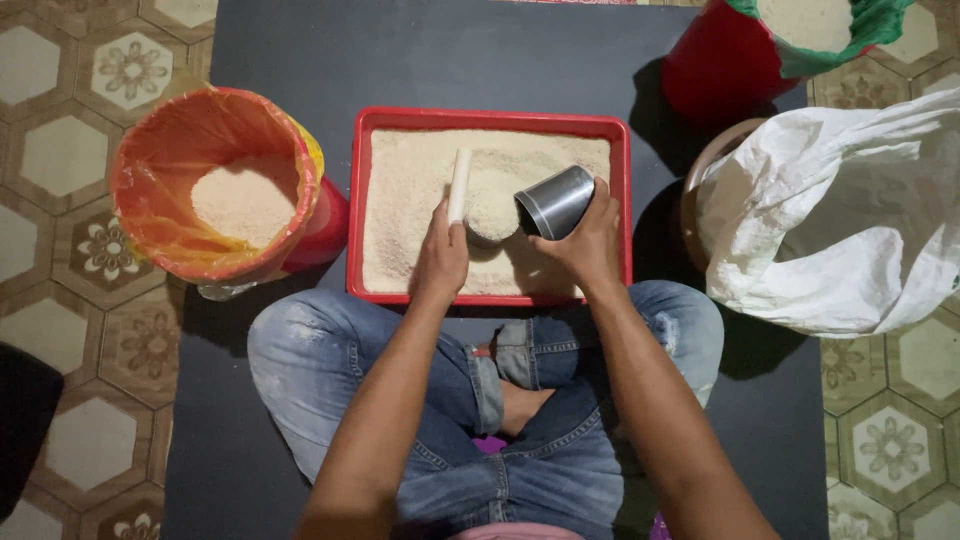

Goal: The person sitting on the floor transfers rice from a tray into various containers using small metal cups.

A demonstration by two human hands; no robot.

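The metal cup [556, 201] lies tipped on its side over the middle of the red tray [490, 119], right hand [588, 243] wrapped around it, mouth facing a small heaped container of pale grain [492, 208]. At its nine o'clock the left hand [442, 256] grips a white stick [459, 184] upright beside that heap (apparently full, not yet levelled). Further out, an orange-lined bucket [215, 180] sits at nine o'clock, half filled; a white sack [840, 215] at three; a red bucket [725, 60] at one.

I see both bare forearms rising from the bottom edge toward the frame's centre. My left hand [442, 255] sits just left of centre, fingers curled in a closed grip, thumb up. My right hand [588, 240], right of centre, wraps shut, wrist tilted inward.
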